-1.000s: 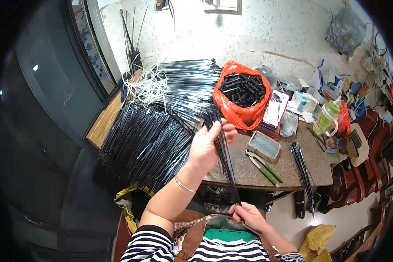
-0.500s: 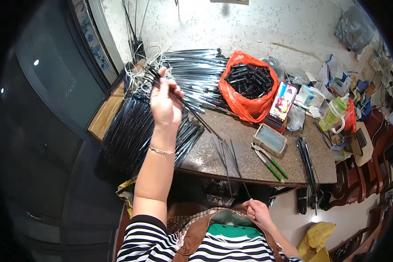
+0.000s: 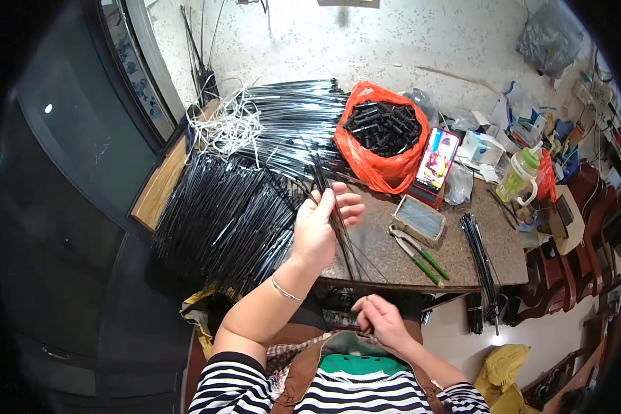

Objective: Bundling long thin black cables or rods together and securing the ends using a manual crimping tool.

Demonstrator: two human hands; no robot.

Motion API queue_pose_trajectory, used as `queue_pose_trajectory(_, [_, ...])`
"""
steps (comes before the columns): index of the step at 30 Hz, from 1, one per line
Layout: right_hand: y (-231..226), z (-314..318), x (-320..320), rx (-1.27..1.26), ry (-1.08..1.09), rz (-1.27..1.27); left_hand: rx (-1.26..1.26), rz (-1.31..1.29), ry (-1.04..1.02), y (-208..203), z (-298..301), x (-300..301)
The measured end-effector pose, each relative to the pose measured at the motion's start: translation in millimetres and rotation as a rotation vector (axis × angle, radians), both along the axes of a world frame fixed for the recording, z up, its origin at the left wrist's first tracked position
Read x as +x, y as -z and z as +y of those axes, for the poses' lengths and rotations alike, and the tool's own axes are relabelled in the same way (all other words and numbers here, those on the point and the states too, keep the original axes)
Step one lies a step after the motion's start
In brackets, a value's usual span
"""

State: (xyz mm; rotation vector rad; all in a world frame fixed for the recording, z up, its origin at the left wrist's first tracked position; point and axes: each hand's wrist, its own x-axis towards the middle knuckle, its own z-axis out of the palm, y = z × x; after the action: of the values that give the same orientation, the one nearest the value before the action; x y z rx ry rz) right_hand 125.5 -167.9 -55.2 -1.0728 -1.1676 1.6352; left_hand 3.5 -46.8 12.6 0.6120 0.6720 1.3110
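Over front edge of tabletop [image 3: 397, 265], holds loose bundle of thin black rods [image 3: 340, 238] in L hand [image 3: 316, 228]; presses thumb across bundle, w/ other fingers half open and spread out to R; slants bundle from near glossy strips [image 3: 293, 114] down to abt. table edge; keeps R hand [image 3: 383, 319] low, just in front of apron, w/ fingers curled in and thumb close by forefinger; can't tell if pinching a rod end there; to L of L hand, see big dark pile [image 3: 221, 221], w/ white string [image 3: 228, 127] tangled behind; behind and to R, see orange-red bag [image 3: 376, 169], open, full of short black tubes [image 3: 386, 127]; just R of bag, see lit phone [image 3: 437, 162]; nearer, see small box [image 3: 419, 219] w/ green-handled pliers [image 3: 419, 255] beside it; farther R, see second bundle [image 3: 481, 265] jutting past edge.
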Motion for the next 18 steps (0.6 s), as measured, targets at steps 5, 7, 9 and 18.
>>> queue_pose_trajectory(5, [31, 0, 8, 0.231, -0.294, -0.563, 0.177, 0.003, 0.079, 5, 6, -8])
queue_pose_trajectory(7, [10, 5, 17, 0.517, -0.349, -0.668, 0.235, 0.121, 0.134, 8, 2, -5])
queue_pose_trajectory(9, [-36, 30, 22, 0.294, -0.101, -0.416, 0.240, 0.210, 0.213, 8, -7, 5])
queue_pose_trajectory(18, [-53, 78, 36, 0.721, 0.453, -0.346, 0.069, 0.057, 0.198, 19, -23, 25])
